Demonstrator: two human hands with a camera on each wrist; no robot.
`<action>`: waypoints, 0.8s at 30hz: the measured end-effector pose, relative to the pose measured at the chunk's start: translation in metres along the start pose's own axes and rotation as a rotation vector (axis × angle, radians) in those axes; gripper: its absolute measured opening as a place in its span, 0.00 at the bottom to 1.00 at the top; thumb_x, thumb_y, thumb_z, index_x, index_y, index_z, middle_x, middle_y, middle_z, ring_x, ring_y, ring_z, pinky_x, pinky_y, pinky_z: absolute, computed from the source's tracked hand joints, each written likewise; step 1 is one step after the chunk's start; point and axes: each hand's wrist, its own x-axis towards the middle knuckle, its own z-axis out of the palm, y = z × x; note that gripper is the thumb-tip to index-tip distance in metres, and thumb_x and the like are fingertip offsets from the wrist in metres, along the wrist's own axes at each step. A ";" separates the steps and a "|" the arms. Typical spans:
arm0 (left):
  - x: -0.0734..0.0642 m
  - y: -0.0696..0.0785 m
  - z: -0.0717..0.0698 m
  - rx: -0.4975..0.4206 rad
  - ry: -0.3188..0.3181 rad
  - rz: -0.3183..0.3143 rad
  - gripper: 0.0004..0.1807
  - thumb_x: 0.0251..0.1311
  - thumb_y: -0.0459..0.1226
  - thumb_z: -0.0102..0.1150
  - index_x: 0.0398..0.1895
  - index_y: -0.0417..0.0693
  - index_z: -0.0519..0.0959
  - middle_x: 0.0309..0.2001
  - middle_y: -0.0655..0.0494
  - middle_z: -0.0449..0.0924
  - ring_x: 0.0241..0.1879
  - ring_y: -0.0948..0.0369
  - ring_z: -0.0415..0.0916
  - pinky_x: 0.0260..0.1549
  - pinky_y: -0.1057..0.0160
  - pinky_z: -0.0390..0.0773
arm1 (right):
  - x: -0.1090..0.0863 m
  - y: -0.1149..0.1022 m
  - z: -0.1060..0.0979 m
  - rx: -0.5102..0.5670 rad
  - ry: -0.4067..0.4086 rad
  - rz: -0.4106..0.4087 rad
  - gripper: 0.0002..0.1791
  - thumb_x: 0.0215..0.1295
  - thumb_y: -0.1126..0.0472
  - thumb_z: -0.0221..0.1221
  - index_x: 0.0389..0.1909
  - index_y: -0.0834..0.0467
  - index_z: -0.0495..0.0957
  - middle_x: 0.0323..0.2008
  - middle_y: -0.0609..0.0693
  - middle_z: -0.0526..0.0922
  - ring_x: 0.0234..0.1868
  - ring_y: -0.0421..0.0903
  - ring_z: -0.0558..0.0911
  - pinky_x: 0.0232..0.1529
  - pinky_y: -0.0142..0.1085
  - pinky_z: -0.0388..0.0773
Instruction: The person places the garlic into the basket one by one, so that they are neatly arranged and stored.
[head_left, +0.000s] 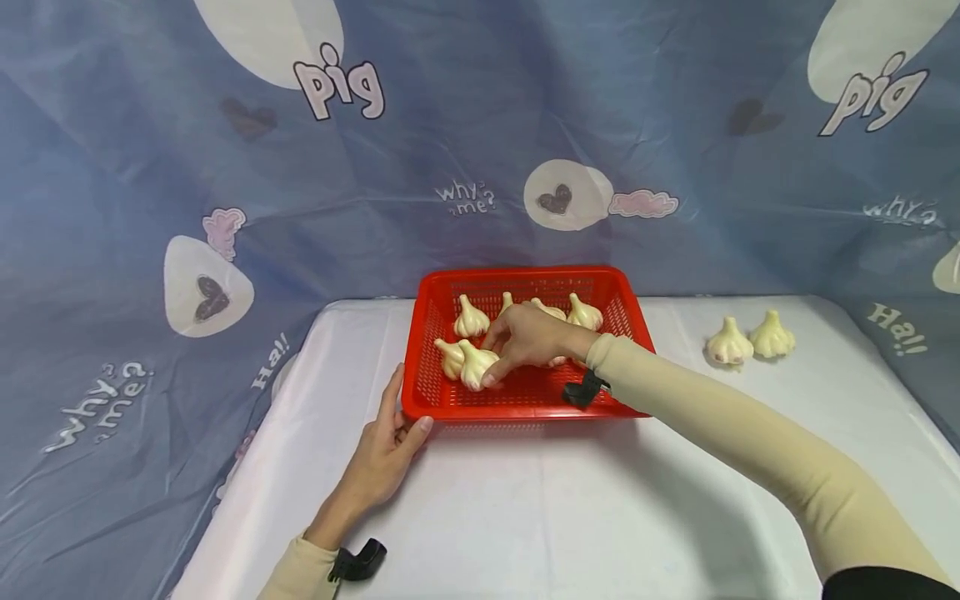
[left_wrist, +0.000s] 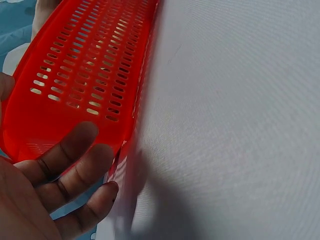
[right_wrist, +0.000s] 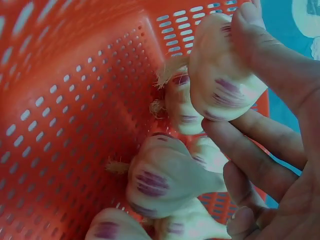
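A red plastic basket (head_left: 517, 413) with slotted walls stands on the white-covered table and holds several garlic bulbs. My left hand (head_left: 386, 458) grips its near left corner, thumb at the rim and fingers against the outer wall (left_wrist: 85, 112). Inside the basket, my right hand (head_left: 528, 335) pinches a garlic bulb (right_wrist: 222, 75) between thumb and fingertips, toward the left end. Another bulb (head_left: 449, 357) lies right beside the held one. More bulbs (right_wrist: 155, 175) rest below the right fingers, purple-streaked with frayed roots; the right hand and forearm hide some from the head view.
To the right of the basket, two garlic bulbs (head_left: 728, 342) lie side by side on the white table cover (head_left: 540, 508). A blue printed cloth (head_left: 465, 125) hangs behind the table and along its sides. The right forearm (head_left: 720, 425) crosses the basket's right side.
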 end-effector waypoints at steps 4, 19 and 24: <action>0.000 -0.001 0.000 -0.014 -0.007 0.005 0.47 0.78 0.43 0.60 0.88 0.64 0.41 0.24 0.64 0.71 0.20 0.71 0.63 0.23 0.68 0.65 | 0.006 0.000 0.002 -0.022 -0.025 -0.006 0.25 0.48 0.49 0.84 0.45 0.56 0.92 0.34 0.44 0.92 0.35 0.36 0.87 0.39 0.31 0.80; 0.000 0.000 -0.002 -0.021 -0.006 0.009 0.49 0.77 0.42 0.62 0.88 0.64 0.41 0.25 0.64 0.72 0.21 0.71 0.63 0.22 0.69 0.64 | 0.021 0.000 0.011 -0.212 -0.038 -0.135 0.24 0.46 0.43 0.84 0.39 0.53 0.92 0.30 0.40 0.90 0.31 0.33 0.84 0.36 0.30 0.80; 0.000 -0.001 -0.001 -0.033 -0.012 0.008 0.49 0.77 0.42 0.61 0.88 0.63 0.40 0.25 0.64 0.73 0.21 0.71 0.64 0.22 0.69 0.66 | 0.024 -0.001 0.015 -0.273 -0.036 -0.114 0.24 0.44 0.38 0.83 0.37 0.49 0.93 0.28 0.37 0.90 0.30 0.32 0.83 0.36 0.30 0.79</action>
